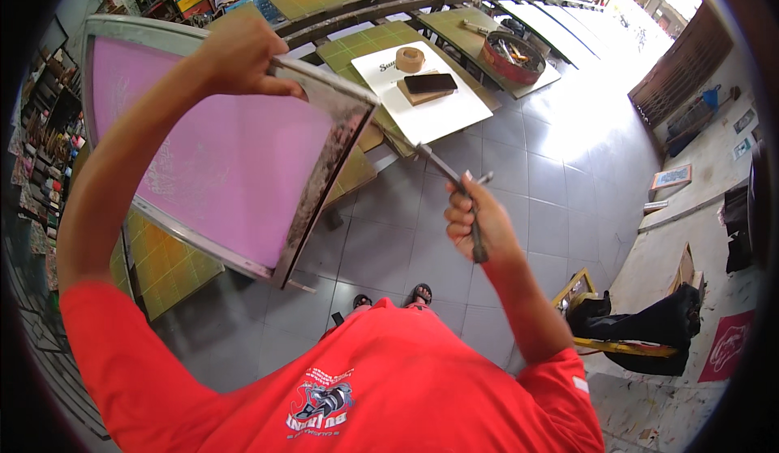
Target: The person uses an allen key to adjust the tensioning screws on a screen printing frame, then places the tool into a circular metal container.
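My left hand (247, 60) is closed over the upper edge of a screen printing frame (219, 157), holding it tilted up at my left. The screen has a metal frame and pink mesh with a faint pale design; its right end is stained dark. In my right hand (479, 222) is a long dark metal tool (441, 163) with a short piece sticking out at the side. My fingers wrap round its lower part, and its far end points up and left toward the white board. The tool's exact kind I cannot make out. Screen and tool are apart.
Ahead, a white board (388, 98) on a green printing table (333, 50) carries a tape roll (410, 60) and a phone (430, 84). A round reddish tub (513, 62) of tools stands beyond. Grey floor tiles (389, 242) lie below; dark cloth (641, 331) hangs at the right.
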The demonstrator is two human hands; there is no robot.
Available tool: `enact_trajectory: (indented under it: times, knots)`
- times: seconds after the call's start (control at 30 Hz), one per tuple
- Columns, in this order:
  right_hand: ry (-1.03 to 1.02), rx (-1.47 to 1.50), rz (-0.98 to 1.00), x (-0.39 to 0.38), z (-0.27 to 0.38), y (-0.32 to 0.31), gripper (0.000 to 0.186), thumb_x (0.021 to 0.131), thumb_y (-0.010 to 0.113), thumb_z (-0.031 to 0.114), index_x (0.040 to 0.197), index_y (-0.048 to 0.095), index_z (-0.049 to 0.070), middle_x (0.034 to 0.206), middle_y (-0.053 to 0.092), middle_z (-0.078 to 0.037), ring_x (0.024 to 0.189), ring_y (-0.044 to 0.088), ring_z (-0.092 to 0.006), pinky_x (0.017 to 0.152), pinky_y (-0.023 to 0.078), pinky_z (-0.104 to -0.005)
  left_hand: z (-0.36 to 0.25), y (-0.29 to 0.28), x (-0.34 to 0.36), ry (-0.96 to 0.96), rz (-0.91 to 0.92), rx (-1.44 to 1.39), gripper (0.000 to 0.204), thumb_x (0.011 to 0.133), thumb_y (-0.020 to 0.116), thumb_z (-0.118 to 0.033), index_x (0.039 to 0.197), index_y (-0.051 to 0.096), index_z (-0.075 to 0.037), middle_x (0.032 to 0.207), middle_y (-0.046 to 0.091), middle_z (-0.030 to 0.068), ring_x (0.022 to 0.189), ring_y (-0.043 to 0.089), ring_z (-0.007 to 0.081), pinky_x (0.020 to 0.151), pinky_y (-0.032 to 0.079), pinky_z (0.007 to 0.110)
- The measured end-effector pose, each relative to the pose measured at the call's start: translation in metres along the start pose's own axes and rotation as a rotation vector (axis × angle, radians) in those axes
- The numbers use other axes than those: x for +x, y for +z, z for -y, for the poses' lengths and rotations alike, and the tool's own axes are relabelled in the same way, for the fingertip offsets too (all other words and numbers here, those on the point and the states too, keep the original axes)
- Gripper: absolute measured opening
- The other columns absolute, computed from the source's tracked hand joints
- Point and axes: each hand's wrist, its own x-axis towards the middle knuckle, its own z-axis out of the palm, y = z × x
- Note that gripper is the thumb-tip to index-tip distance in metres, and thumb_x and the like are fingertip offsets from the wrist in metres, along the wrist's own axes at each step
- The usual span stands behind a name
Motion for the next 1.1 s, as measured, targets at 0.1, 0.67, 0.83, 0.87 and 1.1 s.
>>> enact_trajectory:
  times: [0.1, 0.67, 0.83, 0.87, 1.1]
  knots:
    - [0.081, 0.133, -0.063, -0.007, -0.053, -0.023, 0.028, 0.096, 0.050, 0.030, 0.096, 0.052, 0.002, 0.060, 0.041, 0.004, 0.050, 0.035, -0.0044, 0.043, 0.029, -0.0200, -0.014, 0.034, 0.005, 0.024, 0.202, -0.087, 0.062, 0.069, 0.064, -0.062, 0.057, 0.059, -0.002, 0.054, 0.053, 0.0181, 0.056, 0.055, 0.0383, 0.053, 0.044, 0.045]
    - [0.338, 0.400, -0.456, -0.014, -0.174, -0.142, 0.027, 0.096, 0.048, 0.033, 0.090, 0.055, 0.007, 0.059, 0.041, 0.006, 0.048, 0.037, -0.0041, 0.040, 0.030, -0.0183, -0.108, 0.246, 0.067, 0.434, 0.668, -0.356, 0.068, 0.071, 0.056, -0.068, 0.060, 0.064, -0.002, 0.060, 0.060, 0.0168, 0.063, 0.061, 0.0380, 0.056, 0.048, 0.045]
    - [0.366, 0.371, -0.513, 0.003, -0.182, -0.160, 0.026, 0.096, 0.049, 0.033, 0.089, 0.054, 0.009, 0.058, 0.041, 0.006, 0.048, 0.037, -0.0041, 0.039, 0.029, -0.0186, -0.114, 0.285, 0.087, 0.504, 0.715, -0.384, 0.070, 0.070, 0.055, -0.071, 0.062, 0.065, -0.002, 0.062, 0.062, 0.0169, 0.065, 0.061, 0.0382, 0.057, 0.048, 0.045]
    - [0.377, 0.371, -0.500, 0.007, -0.183, -0.161, 0.026, 0.095, 0.050, 0.034, 0.088, 0.054, 0.009, 0.058, 0.042, 0.006, 0.048, 0.037, -0.0042, 0.039, 0.029, -0.0187, -0.114, 0.295, 0.089, 0.508, 0.733, -0.358, 0.071, 0.071, 0.054, -0.072, 0.062, 0.065, -0.002, 0.062, 0.062, 0.0169, 0.067, 0.062, 0.0380, 0.058, 0.049, 0.045]
    - [0.405, 0.385, -0.513, 0.050, -0.196, -0.154, 0.027, 0.096, 0.049, 0.033, 0.088, 0.053, 0.008, 0.060, 0.042, 0.007, 0.048, 0.038, -0.0033, 0.040, 0.030, -0.0182, -0.079, 0.328, 0.094, 0.539, 0.768, -0.417, 0.073, 0.073, 0.051, -0.073, 0.066, 0.067, -0.002, 0.065, 0.063, 0.0167, 0.068, 0.062, 0.0383, 0.060, 0.050, 0.045]
